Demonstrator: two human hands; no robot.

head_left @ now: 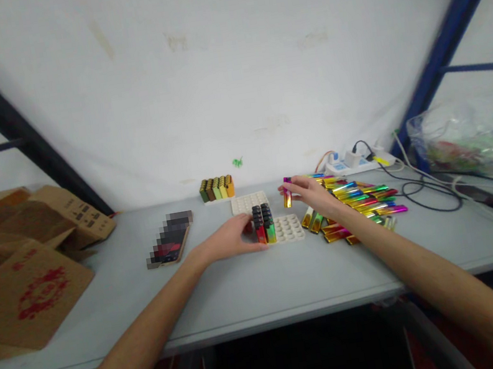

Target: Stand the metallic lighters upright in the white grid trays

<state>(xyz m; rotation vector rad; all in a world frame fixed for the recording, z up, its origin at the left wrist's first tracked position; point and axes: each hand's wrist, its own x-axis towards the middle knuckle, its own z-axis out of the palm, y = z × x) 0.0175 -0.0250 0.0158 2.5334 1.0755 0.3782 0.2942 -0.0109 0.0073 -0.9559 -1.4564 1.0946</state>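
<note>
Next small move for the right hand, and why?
Probably lower the purple-and-gold lighter into the near white tray: the right hand holds it roughly upright beyond that tray, whose right side shows vacant sockets beside the standing black-topped lighters.
</note>
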